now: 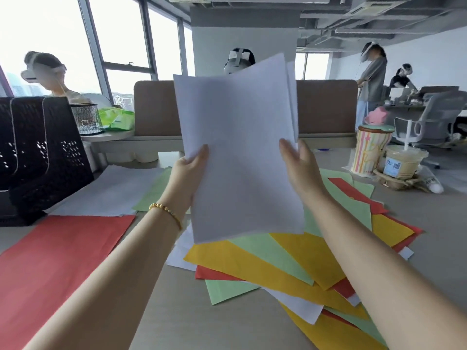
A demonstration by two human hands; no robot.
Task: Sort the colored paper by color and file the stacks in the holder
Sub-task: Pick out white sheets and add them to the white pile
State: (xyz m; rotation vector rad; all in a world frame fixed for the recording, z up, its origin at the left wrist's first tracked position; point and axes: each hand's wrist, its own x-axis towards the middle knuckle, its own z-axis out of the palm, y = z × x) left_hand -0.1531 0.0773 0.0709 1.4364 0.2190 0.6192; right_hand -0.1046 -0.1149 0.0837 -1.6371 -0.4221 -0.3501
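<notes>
Left hand (190, 168) grasps the lower left edge of a thin stack of white paper sheets (237, 147), thumb on the near face, fingers hidden behind. Right hand (300, 165) is at the stack's right edge with fingers extended and relaxed; whether it pinches the sheets cannot be told, as the contact point is hidden by the hand itself. The stack is held upright in the air above the counter (214, 324), tilted slightly, with at least one sheet offset behind the front one at the upper right.

A gold beaded bracelet (165, 210) sits on the left wrist.

On the counter directly below and to the right lies an unsorted heap of yellow, light green, red and white paper sheets (290, 261), fanned and overlapping. To the left, a red paper sheet (58, 263) lies flat near the counter's front. Beyond it lies a flat white paper pile (108, 190), and just beside that a light green sheet (154, 193), partly covered by the left forearm.

A black perforated plastic file holder (45, 152) stands upright at the far left of the counter, touching the white pile's corner.

At the far right stand a striped paper cup (369, 150) and a lidded plastic drink cup (401, 162) in a cardboard carrier.
</notes>
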